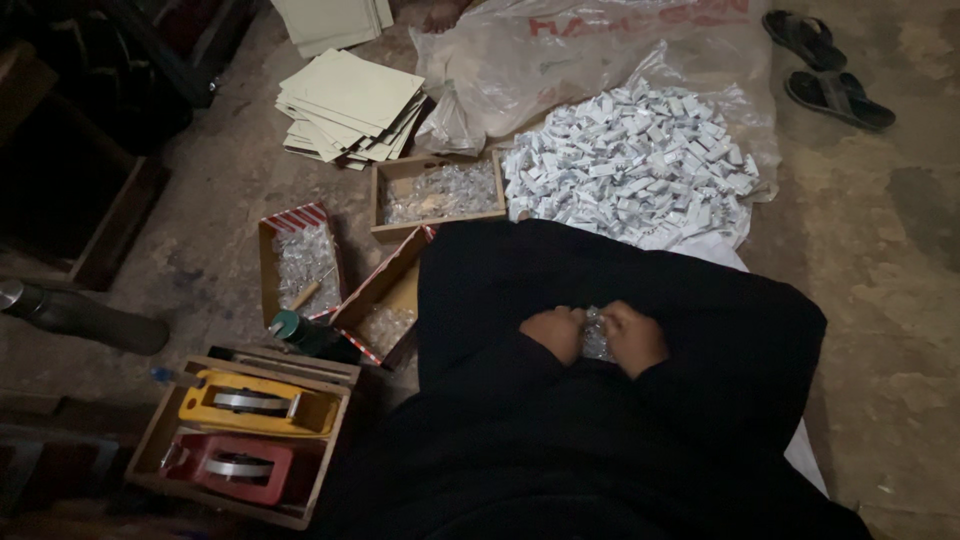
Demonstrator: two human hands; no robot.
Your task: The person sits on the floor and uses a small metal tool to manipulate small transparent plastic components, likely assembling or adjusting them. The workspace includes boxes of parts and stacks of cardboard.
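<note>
A bare, stained concrete floor (pixel 880 250) was dimly lit, w/ dark wooden furniture (pixel 90 190) seen at the left edge & a pair of black sandals (pixel 825 70) left at upper right.

Two tape dispensers (pixel 255 402), three open boxes (pixel 437 192) of clear packets, two sandals (pixel 838 97), two hands (pixel 552 331).

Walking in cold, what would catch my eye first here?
Probably the big heap of small white boxes, spread on clear plastic sheeting on the floor ahead. Next, the left hand and right hand meeting over a dark-clothed lap around a small clear packet. At lower left, a wooden box holds a yellow dispenser and a red dispenser.
</note>
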